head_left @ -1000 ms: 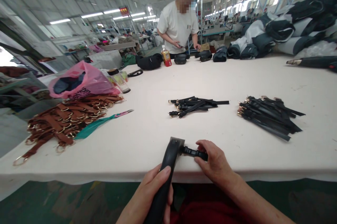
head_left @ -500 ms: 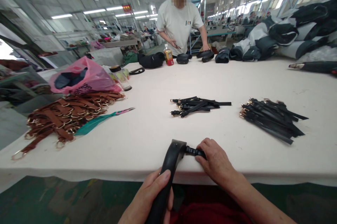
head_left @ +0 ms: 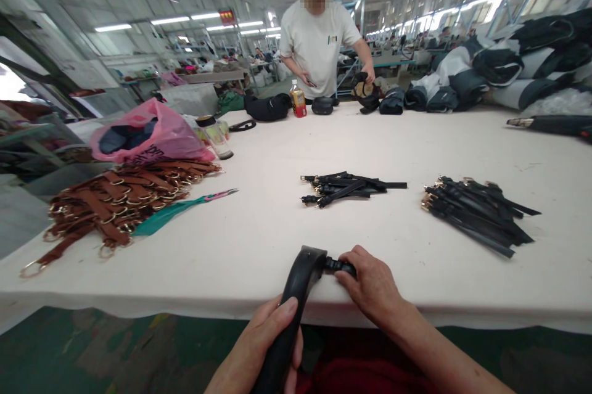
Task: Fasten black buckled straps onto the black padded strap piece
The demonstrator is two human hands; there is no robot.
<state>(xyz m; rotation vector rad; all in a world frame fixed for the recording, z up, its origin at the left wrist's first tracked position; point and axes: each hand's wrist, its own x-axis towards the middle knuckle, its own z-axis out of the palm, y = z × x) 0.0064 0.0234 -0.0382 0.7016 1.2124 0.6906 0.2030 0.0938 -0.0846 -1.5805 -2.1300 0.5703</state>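
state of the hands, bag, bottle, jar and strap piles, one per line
left hand: gripping curved black piece
right hand: pinching short black strap
pink bag: open, dark cloth inside
drink bottle: upright, capped
jar: lid on
brown straps: heaped
middle black straps: loosely piled
black straps at right: piled

Lost the lower end of the curved black piece (head_left: 300,277) past the bottom edge. Saw the left hand's (head_left: 271,332) fingers only partly, wrapped behind it. Could not see the black strap's (head_left: 332,264) end inside the right hand (head_left: 372,280). Found the nozzled tool (head_left: 550,126) cut off at right, the person's (head_left: 317,42) head cropped at top centre, the background workers (head_left: 259,53) too small to make out.
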